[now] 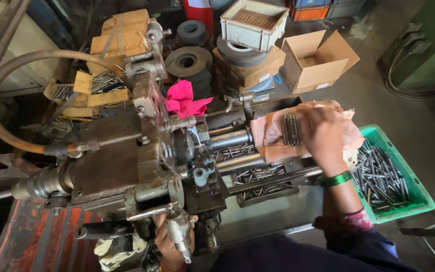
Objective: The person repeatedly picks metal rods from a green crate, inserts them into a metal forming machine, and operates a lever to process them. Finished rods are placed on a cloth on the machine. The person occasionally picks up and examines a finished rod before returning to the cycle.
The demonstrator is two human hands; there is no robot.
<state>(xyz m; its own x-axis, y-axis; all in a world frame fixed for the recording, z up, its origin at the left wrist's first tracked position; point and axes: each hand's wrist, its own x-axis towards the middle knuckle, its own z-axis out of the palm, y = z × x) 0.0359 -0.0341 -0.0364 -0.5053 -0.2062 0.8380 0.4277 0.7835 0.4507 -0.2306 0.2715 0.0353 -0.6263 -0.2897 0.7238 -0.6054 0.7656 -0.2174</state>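
Hands at greasy steel machine, centre frame.
Left hand grips metal lever; right hand lies open-fingered by slim steel rods on pink cloth.

– What packaging was there behind the machine?

– An open brown cardboard box stood at upper right, flaps spread, a pale label strip on its front. Just left of it a closed brown carton lay under a white plastic crate.

– And on the left?

– A stack of tan cartons, strapped with a grey band, stood at upper left. Below them lay torn open cardboard boxes holding metal pins.

– Any signs or screens?

– None showed.
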